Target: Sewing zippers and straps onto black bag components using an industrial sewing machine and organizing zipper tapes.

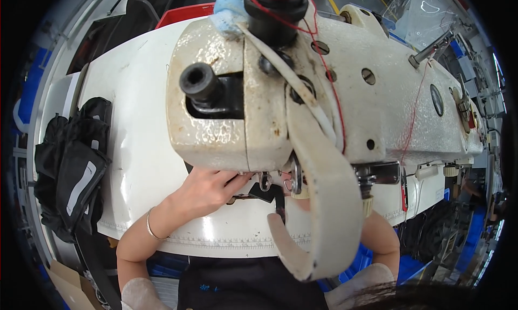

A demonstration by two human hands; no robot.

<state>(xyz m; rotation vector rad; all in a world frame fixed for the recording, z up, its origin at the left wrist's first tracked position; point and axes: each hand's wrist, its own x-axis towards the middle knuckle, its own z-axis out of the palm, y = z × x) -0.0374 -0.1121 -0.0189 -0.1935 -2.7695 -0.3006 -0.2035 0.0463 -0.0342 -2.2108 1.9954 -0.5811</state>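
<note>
A large cream sewing machine (216, 132) fills the middle of the view, its head hanging over a white table. My left hand (208, 190) reaches in beneath the head from the left, with a thin bracelet at the wrist. Its fingers are curled and close together by the metal presser foot (265, 180), closed on a black fabric piece (265, 192); the fingertips are partly hidden. Behind the curved cream lever (334, 213), only a sliver of my right hand (301, 203) shows beside the fabric. Its fingers are hidden.
Black sewn pouches (81, 169) lie heaped at the table's left end. Red thread (333, 83) runs down the machine. A ruler strip (216, 244) follows the near edge of the white table (129, 148). Small red-handled snippers (404, 195) lie at the right, and a red bin (183, 13) stands behind.
</note>
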